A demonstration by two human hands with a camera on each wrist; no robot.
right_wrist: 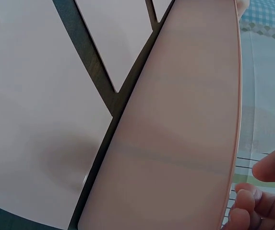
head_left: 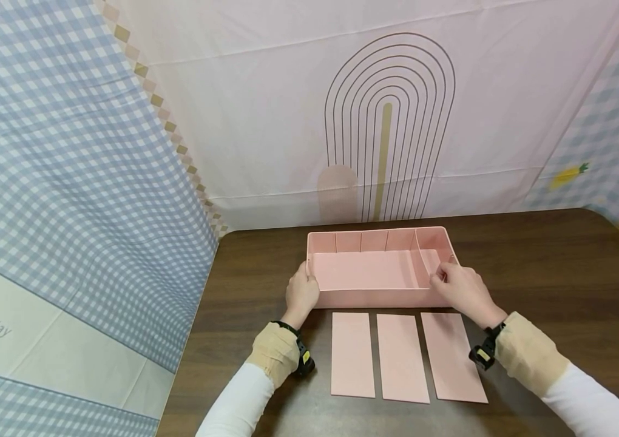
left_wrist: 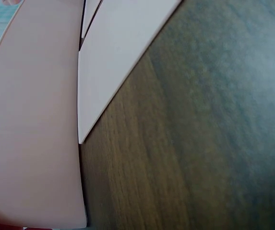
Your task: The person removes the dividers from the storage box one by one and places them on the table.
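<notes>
A pink rectangular box (head_left: pixel 375 298) stands on the table, its open top facing up. Near its right end a thin pink divider (head_left: pixel 420 261) crosses it, and upright lines mark the back wall. My left hand (head_left: pixel 302 294) grips the box's left end. Over the right end's near corner is my right hand (head_left: pixel 463 291); in the right wrist view its curled fingers (right_wrist: pixel 245 206) and thumb are apart, with nothing visible between them. Three flat pink panels, left (head_left: pixel 352 355), middle (head_left: pixel 402 358) and right (head_left: pixel 453 358), lie side by side before the box.
The dark wood table (head_left: pixel 550 279) reaches back to a patterned cloth (head_left: pixel 266 121) hanging behind it. Blue checked cloth (head_left: pixel 96 152) hangs at the left, and more checked cloth with yellow fruit prints hangs at the right. Each wrist wears a black strapped camera (head_left: pixel 304 358).
</notes>
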